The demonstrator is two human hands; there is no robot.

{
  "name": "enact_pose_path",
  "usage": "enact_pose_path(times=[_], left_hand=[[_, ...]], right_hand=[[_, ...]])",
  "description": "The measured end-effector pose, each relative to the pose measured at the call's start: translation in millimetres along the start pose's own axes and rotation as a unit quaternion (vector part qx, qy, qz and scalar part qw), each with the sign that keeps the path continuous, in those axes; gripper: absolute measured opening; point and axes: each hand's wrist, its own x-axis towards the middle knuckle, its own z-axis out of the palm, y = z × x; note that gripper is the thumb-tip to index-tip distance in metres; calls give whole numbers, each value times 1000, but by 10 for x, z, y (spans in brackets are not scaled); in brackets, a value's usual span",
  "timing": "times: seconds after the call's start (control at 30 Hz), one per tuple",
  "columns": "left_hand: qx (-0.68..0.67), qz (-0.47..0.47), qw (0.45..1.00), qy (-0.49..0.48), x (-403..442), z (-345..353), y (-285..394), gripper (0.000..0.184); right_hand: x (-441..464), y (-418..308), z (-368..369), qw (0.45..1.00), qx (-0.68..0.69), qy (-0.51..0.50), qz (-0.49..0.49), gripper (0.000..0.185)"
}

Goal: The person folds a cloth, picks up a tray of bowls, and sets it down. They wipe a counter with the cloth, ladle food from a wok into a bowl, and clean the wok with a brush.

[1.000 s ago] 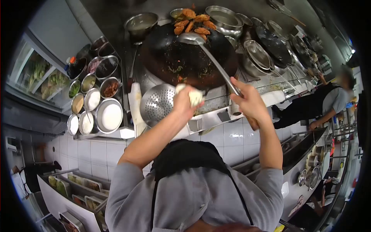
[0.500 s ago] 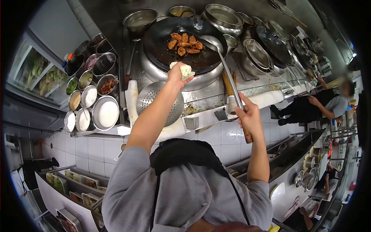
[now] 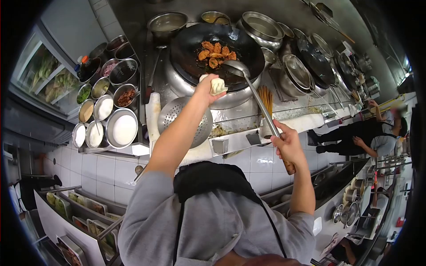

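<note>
Browned, glazed food pieces (image 3: 216, 52) lie clustered in a dark wok (image 3: 246, 42) on the burner. My left hand (image 3: 204, 91) is closed around a folded pale cloth (image 3: 218, 87) against the wok's near rim; the rim under the cloth is hidden. In my right hand (image 3: 289, 142) is the wooden-ended handle of a long metal ladle (image 3: 259, 100). The ladle's bowl is inside the wok, just right of the food and close to it. Below my left forearm lies a round perforated strainer (image 3: 195, 128).
Seasoning bowls, including a large one of white powder (image 3: 124, 129), stand at the left. Bamboo sticks (image 3: 266, 98) stand right of the burner. Pots (image 3: 262, 24) and another wok (image 3: 316, 62) line the back right. A person (image 3: 377, 137) stands farther right.
The ladle's bowl has moved down and left in the wok, nearer the food. The pieces are bunched more tightly. The whole view has shifted slightly.
</note>
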Motion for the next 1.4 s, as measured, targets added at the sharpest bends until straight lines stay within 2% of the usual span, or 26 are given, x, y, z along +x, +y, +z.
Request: enact_pose_path(times=[0.03, 0.17, 0.3, 0.37, 0.43, 0.47, 0.5, 0.53, 0.6, 0.67, 0.73, 0.77, 0.83, 0.9, 1.07, 1.17, 1.27, 1.4], left_hand=[[16, -17, 1000, -19, 203, -28, 13, 14], [-9, -15, 1000, 2, 39, 56, -25, 9], [-56, -24, 998, -1, -591, 314, 35, 11], [-63, -4, 998, -3, -513, 254, -68, 12], [-73, 37, 997, 8, -314, 145, -256, 16], [-76, 43, 996, 4, -289, 21, -430, 16], [-81, 54, 995, -7, -303, -72, -572, 17], [-87, 68, 994, -18, -378, -115, -669, 17], [-45, 31, 998, 10, -928, -108, -714, 17], [-54, 21, 998, -2, -1210, 42, -519, 15], [-95, 32, 995, -10, -1007, 148, -354, 15], [-85, 32, 996, 0, -833, 175, -274, 14], [-63, 40, 997, 27, -461, 174, -193, 14], [-48, 41, 998, 14, -160, 87, -176, 15], [-35, 10, 999, 4, 155, -14, -101, 17], [57, -29, 997, -34, 63, -75, -36, 14], [15, -42, 999, -6, 102, -23, 6, 18], [-9, -19, 1000, 11, 359, -94, -122, 12]], right_hand=[[-5, -74, 4, 1000, -5, -17, 2, 60], [-64, -412, -93, 996, -44, -76, 22, 60], [-118, -843, -344, 990, -94, -100, 26, 58], [56, -903, -310, 987, -123, -104, 0, 55], [579, -653, -144, 975, -178, -82, -108, 53], [668, -760, 14, 963, -235, -37, -131, 50], [794, -694, 149, 966, -227, 26, -124, 49], [904, -607, 191, 934, -297, 77, -184, 51], [723, -609, 115, 956, -209, 70, -195, 55], [412, -716, -1, 969, -190, 54, -150, 56], [110, -766, -21, 990, -114, 27, -81, 55], [85, -694, 16, 993, -45, 43, -101, 55], [76, -627, 47, 992, -21, 51, -112, 55], [91, -582, 69, 992, 5, 65, -108, 56], [-75, -367, -5, 995, 26, 59, -71, 58], [-225, -232, -112, 998, 17, 42, -40, 58], [-280, -147, -170, 1000, -15, 5, -12, 58], [-193, -384, -174, 999, -33, -34, 12, 57]])
